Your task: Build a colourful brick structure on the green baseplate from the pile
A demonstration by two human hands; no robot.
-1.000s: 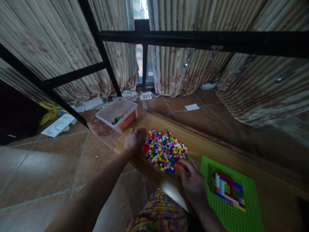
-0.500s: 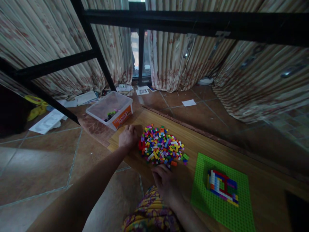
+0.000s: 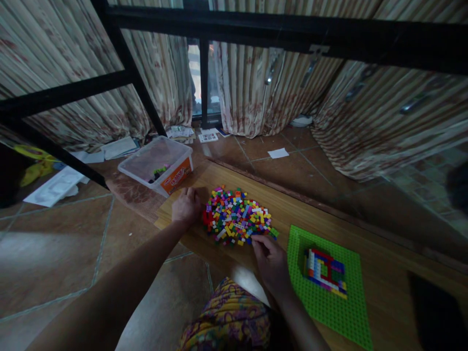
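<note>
A heap of small coloured building bricks (image 3: 234, 214) is spread on the wooden bench. Beside its left edge, my left hand (image 3: 185, 205) rests on the wood with fingers curled in; what they may hold is hidden. My right hand (image 3: 272, 265) is at the heap's near right edge, thumb and forefinger pinched together next to a blue brick; anything between the tips is too small to make out. To the right of that hand lies a green baseplate (image 3: 303, 297), carrying a low built block of bricks (image 3: 325, 273) in red, white, blue and yellow.
A clear plastic box (image 3: 157, 161) with an orange label and a few bricks inside stands beyond my left hand. A dark flat object (image 3: 435, 312) lies at the bench's right end. Black metal bars (image 3: 256, 24) and curtains (image 3: 248, 92) rise behind; papers (image 3: 278, 153) lie on the tiled floor.
My right hand has moved right along the heap's near edge, closer to the green baseplate. My left hand stays beside the heap. The whole view has shifted slightly.
</note>
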